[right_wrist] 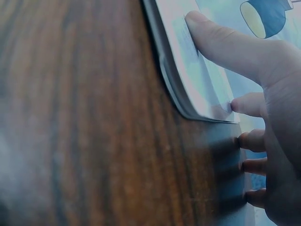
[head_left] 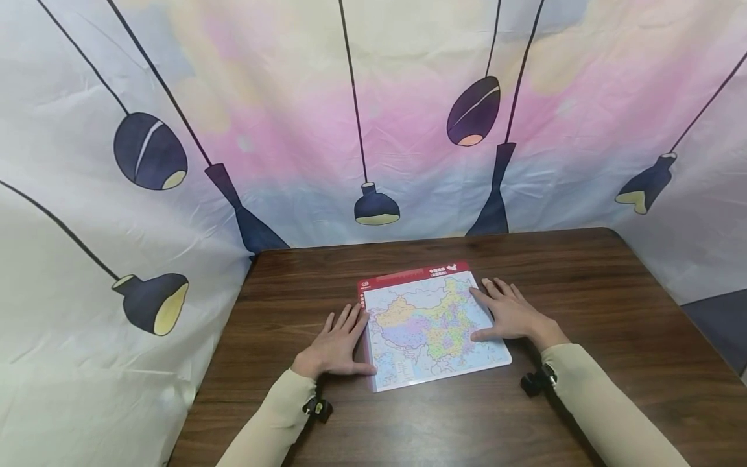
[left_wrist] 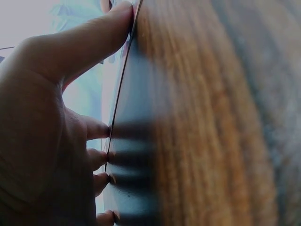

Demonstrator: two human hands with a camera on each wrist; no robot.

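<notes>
A flat map board (head_left: 428, 324) with a red top strip lies on the dark wooden table (head_left: 583, 272). My left hand (head_left: 337, 346) lies flat on the table at the board's left edge, its fingers straight and its thumb along the bottom left corner. My right hand (head_left: 509, 312) rests flat on the board's right side, fingers spread. In the left wrist view the fingertips (left_wrist: 101, 129) touch the board's thin edge (left_wrist: 123, 84). In the right wrist view the thumb (right_wrist: 221, 42) presses on the board (right_wrist: 197, 84) near its corner.
A printed cloth backdrop (head_left: 373, 117) with hanging lamp shapes surrounds the table on the far, left and right sides. The table's left edge (head_left: 216, 350) runs close to my left arm. Bare wood (head_left: 613, 305) stretches right of the board.
</notes>
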